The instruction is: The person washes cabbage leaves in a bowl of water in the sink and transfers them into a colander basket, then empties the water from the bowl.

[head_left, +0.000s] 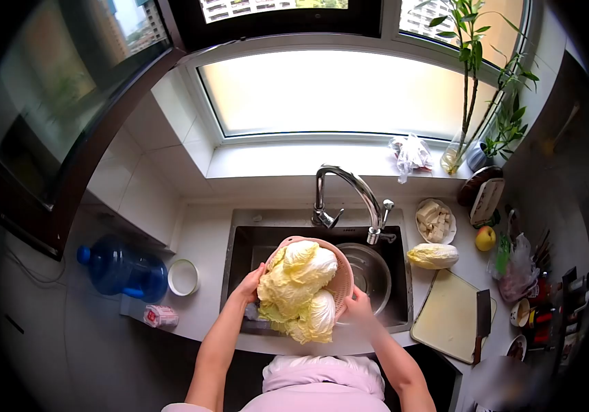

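Note:
A pink colander (342, 278) full of pale yellow cabbage leaves (291, 285) is over the dark sink (239, 240). My left hand (250, 283) grips its left side, and my right hand (358, 304) grips its lower right rim. Both sets of fingers are closed on the colander and partly hidden behind it. Under and to the right of it, a round metal basin (375, 268) sits in the sink. The chrome faucet (356, 182) arches behind, with its spout to the right of the colander.
On the right counter are a small cabbage (433, 256), a plate of tofu-like pieces (436, 221), a cutting board (449, 316) with a knife (482, 323), and an apple (485, 238). At left stand a blue water jug (126, 268) and a white bowl (183, 277).

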A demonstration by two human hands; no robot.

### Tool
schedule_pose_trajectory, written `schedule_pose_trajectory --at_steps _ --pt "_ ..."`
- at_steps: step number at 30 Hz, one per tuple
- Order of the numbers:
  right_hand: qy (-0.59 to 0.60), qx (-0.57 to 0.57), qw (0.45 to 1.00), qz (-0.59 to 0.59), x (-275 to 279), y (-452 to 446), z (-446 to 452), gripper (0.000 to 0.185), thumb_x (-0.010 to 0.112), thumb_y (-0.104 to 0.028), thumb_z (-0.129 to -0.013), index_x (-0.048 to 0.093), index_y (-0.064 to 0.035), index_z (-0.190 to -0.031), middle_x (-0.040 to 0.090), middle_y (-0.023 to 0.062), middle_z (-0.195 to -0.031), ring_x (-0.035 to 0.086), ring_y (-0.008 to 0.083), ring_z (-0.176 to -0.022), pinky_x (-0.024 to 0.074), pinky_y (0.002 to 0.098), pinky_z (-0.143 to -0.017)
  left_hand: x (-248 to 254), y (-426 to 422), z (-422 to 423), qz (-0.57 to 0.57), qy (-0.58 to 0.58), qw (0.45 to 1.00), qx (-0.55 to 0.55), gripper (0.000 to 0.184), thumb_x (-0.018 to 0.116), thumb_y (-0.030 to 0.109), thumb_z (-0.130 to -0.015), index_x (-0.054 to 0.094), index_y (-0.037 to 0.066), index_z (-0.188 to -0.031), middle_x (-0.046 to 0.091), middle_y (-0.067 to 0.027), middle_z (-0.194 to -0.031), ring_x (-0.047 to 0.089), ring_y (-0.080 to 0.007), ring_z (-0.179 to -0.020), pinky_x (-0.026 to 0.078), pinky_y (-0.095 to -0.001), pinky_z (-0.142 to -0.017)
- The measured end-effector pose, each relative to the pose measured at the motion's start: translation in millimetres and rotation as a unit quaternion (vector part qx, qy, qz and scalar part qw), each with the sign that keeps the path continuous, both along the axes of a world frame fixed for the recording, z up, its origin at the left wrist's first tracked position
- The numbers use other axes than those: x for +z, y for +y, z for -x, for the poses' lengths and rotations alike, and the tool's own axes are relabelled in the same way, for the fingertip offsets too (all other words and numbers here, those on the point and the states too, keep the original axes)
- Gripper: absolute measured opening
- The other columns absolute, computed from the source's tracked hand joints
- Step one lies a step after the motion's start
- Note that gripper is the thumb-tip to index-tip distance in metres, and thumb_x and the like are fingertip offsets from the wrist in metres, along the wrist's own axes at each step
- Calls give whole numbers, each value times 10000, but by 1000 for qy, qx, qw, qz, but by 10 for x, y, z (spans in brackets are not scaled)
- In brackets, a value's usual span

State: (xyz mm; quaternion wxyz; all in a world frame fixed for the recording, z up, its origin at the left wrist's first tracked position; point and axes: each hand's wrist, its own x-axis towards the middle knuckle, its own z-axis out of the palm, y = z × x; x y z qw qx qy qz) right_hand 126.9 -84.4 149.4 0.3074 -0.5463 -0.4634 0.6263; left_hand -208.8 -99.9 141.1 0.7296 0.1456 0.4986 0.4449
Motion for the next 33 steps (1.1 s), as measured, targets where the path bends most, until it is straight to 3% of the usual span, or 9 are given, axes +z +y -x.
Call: schedule_pose_trajectory --at_steps 3,7,12,13,15,19,25,29,33 --pt "-24 16 999 17 115 -108 -95 396 485 -37 -805 558 -38 -1194 641 109 -728 612 150 -485 491 263 -389 149 -103 -109 -29 16 999 8 441 385 398 -989 507 67 -1254 580 -64 -1219 588 -165 -1057 499 -336 -865" --pt "-88 12 984 -155 198 -58 26 358 539 -64 -818 588 -71 -1172 668 96 -804 657 169 -639 532 289 -468 216 -138 -181 -19 27 999 17 411 402 318 -995 468 55 -1303 585 -62 -1174 578 -155 -1047 490 -321 -866" --pt "-44 25 999 15 -140 37 137 436 472 -3 -816 532 -72 -1242 653 135 -782 656 183 -565 541 272 -449 -494 -161 79 4 71 996 46 377 415 301 -985 533 48 -1239 609 -65 -1123 603 -165 -982 508 -329 -808" --pt "0 23 1000 18 -417 60 193 426 474 -8 -821 535 -74 -1237 653 134 -789 651 184 -550 538 270 -445 -220 -176 87 17 73 996 54 378 408 285 -984 535 41 -1244 607 -77 -1143 595 -165 -1003 497 -336 -831" --pt "74 6 996 38 -791 61 377 412 475 -16 -829 537 -81 -1231 654 128 -799 645 186 -530 531 264 -436 -179 -234 248 40 132 985 100 365 400 270 -980 532 50 -1239 618 -55 -1068 601 -149 -957 505 -301 -786" --pt "22 32 993 115 -719 193 915 440 478 -16 -824 518 -96 -1255 658 121 -839 654 196 -543 520 258 -430 -110 -435 424 -82 468 865 159 356 483 136 -924 515 -13 -1245 486 -138 -1282 502 -226 -1157 412 -317 -954" --pt "36 -51 985 163 -1166 130 1434 535 496 4 -807 434 -90 -1331 621 167 -1029 662 238 -591 559 286 -467 -7 -701 443 -100 477 855 177 227 561 67 -880 608 -3 -1090 638 -103 -1037 600 -165 -966 467 -279 -821" --pt "14 -56 984 166 -900 78 1439 823 566 -41 -844 73 -229 -1476 521 195 -1220 668 248 -668 588 330 -523 184 -454 276 -65 480 860 162 158 621 78 -848 645 12 -990 659 -76 -891 608 -152 -881 469 -277 -765" --pt "-60 60 988 125 -1015 80 1354 860 628 -95 -823 84 -212 -1479 544 197 -1223 652 291 -914 571 368 -688 409 -127 -33 -185 619 753 123 174 690 60 -760 661 56 -931 596 -62 -767 548 -233 -840 439 -352 -780"
